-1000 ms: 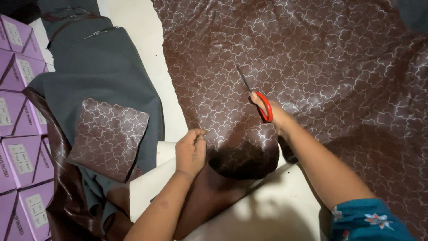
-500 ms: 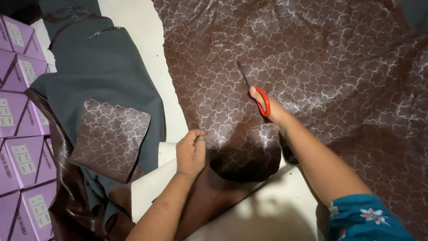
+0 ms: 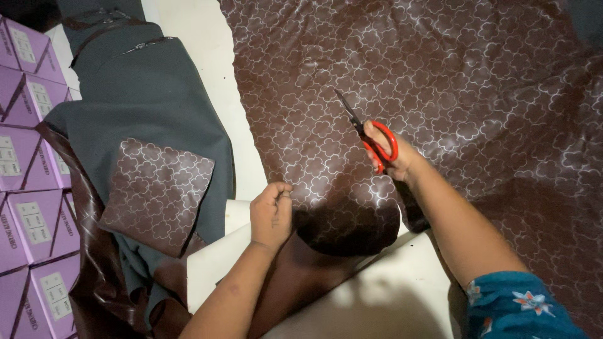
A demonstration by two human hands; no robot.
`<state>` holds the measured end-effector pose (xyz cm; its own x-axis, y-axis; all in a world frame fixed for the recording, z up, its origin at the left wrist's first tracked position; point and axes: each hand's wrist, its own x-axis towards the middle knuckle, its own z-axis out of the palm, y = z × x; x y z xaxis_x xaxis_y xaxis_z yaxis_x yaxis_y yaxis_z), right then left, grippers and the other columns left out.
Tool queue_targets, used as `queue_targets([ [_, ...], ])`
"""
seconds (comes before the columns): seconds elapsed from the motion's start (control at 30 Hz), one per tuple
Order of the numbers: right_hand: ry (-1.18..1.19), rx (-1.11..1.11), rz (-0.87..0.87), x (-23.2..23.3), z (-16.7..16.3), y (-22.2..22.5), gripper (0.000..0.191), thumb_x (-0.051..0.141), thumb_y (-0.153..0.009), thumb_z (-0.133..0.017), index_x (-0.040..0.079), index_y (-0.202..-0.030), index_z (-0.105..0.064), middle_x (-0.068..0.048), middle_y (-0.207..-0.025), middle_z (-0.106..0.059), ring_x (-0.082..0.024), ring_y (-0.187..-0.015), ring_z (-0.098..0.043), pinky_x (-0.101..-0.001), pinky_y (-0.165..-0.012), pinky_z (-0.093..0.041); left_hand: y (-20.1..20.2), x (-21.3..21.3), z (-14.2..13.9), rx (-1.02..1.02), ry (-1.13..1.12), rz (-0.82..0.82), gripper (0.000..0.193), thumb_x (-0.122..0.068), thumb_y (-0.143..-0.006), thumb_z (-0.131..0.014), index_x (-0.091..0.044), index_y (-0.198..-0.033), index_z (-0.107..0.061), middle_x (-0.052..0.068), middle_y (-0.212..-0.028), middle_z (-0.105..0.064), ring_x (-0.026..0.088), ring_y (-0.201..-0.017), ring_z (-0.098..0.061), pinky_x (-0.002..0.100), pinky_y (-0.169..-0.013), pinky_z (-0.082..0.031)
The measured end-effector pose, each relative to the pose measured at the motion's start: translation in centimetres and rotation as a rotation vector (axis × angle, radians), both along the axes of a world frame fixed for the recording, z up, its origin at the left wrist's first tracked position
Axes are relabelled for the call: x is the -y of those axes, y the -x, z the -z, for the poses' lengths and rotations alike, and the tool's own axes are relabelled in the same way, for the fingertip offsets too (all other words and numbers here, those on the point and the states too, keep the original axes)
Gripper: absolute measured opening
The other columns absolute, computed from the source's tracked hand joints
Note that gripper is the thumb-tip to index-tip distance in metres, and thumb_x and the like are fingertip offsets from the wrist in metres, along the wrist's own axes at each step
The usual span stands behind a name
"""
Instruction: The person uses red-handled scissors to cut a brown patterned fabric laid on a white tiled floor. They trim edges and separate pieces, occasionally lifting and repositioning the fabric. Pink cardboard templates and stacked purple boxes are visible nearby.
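The right hand grips red-handled scissors, fingers closed through the loops, with the dark blades pointing far and slightly left over the brown fabric. The blades look nearly closed and lie on or just above the cloth; whether they touch it I cannot tell. The fabric is glossy, printed with a pale clover-like pattern, and spreads across most of the right and far part of the scene, with its near edge curling over a pale board.

The left hand is closed in a loose fist on the fabric's left edge, pinching or pressing it down near the fold; the exact grip is hidden by the knuckles. It sits to the left of and nearer than the scissors, well apart from them.

To the left lies a grey cloth in a heap, and on it rests a square patch of the same brown patterned material, tilted. A strip of pale table shows between the grey cloth and the brown fabric. Purple boxes are stacked along the far-left edge. The right forearm ends in a blue flowered sleeve at the near right.
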<state>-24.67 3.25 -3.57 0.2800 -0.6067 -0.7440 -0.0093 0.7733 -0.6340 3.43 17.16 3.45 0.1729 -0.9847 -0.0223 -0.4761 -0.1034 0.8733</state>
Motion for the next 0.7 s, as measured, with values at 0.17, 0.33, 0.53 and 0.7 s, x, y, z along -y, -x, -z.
queue_targets([
  [0.17,0.007,0.102,-0.044,0.5,-0.6,0.4,0.062,0.074,-0.082,-0.062,0.013,-0.084,-0.053,0.002,-0.060,-0.050,-0.010,-0.047,-0.047,-0.0283,-0.043,-0.041,0.0,0.0,-0.2,-0.018,-0.040,0.000,0.013,-0.008,-0.094,-0.060,-0.001,-0.100,-0.070,0.008,-0.078,-0.070,0.014,-0.067,-0.061,0.028,-0.065,-0.052],
  [0.33,0.025,0.073,-0.024,0.3,-1.0,0.2,0.059,0.072,-0.083,-0.064,0.014,-0.087,-0.054,0.003,-0.062,-0.050,-0.009,-0.049,-0.047,-0.0260,-0.045,-0.040,0.0,0.1,-0.4,-0.011,-0.060,-0.012,0.014,-0.009,-0.094,-0.060,-0.001,-0.099,-0.070,0.007,-0.076,-0.069,0.013,-0.065,-0.060,0.028,-0.064,-0.051],
  [0.53,0.333,-0.111,-0.017,-0.6,0.1,-1.0,0.065,0.075,-0.090,-0.059,0.011,-0.091,-0.060,0.001,-0.074,-0.058,-0.013,-0.064,-0.055,-0.0305,-0.056,-0.042,0.0,0.0,-0.2,-0.011,-0.062,-0.013,0.014,-0.009,-0.094,-0.060,-0.002,-0.099,-0.070,0.007,-0.076,-0.070,0.013,-0.065,-0.059,0.028,-0.063,-0.051],
  [0.7,0.305,-0.569,-0.257,-0.4,1.8,-2.0,0.086,0.084,-0.090,-0.043,0.003,-0.072,-0.067,-0.011,-0.065,-0.062,-0.022,-0.066,-0.063,-0.0369,-0.067,-0.049,-0.2,-0.1,0.1,-0.020,-0.023,-0.013,0.013,-0.009,-0.095,-0.060,-0.002,-0.100,-0.070,0.008,-0.081,-0.072,0.014,-0.069,-0.062,0.028,-0.067,-0.052],
])
